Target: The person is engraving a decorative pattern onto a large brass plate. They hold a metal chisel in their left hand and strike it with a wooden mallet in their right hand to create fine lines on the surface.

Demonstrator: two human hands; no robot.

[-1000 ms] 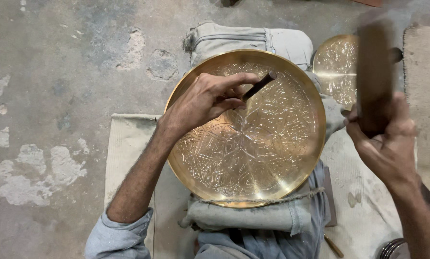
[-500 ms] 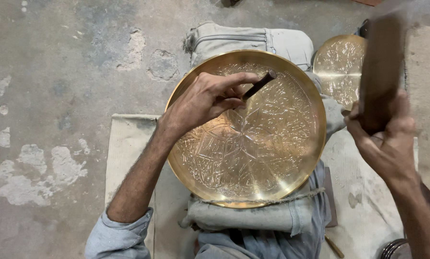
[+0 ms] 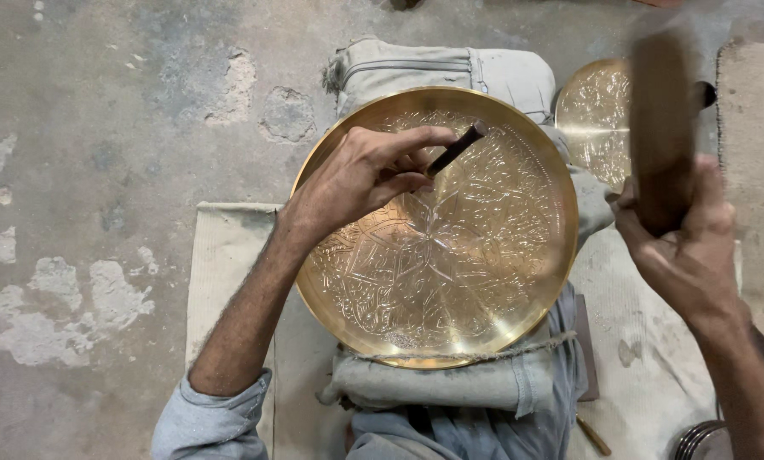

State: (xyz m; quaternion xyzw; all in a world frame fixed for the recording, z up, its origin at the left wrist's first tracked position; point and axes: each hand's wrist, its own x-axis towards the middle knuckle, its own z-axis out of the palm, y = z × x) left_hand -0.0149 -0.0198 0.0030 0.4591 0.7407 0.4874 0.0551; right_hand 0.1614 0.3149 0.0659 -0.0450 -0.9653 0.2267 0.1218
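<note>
A large round brass tray (image 3: 484, 281) with engraved floral patterns rests on my lap, on grey trousers (image 3: 450, 383). My left hand (image 3: 360, 179) lies over the tray's upper left part and pinches a thin dark chisel (image 3: 454, 150), tilted with its tip down on the metal. My right hand (image 3: 684, 247) is raised at the right of the tray, closed around a dark wooden mallet (image 3: 661, 128) that stands upright and looks blurred.
A second, smaller engraved brass plate (image 3: 595, 115) lies on the floor behind the mallet. A pale mat (image 3: 228, 255) covers the cracked concrete floor (image 3: 100, 128) under me. A small stick (image 3: 593, 436) lies near my right leg, and stacked dark rings (image 3: 697, 439) sit at the bottom right.
The mallet in my right hand has shifted slightly, staying raised and blurred. My left hand and the chisel have kept their place on the tray.
</note>
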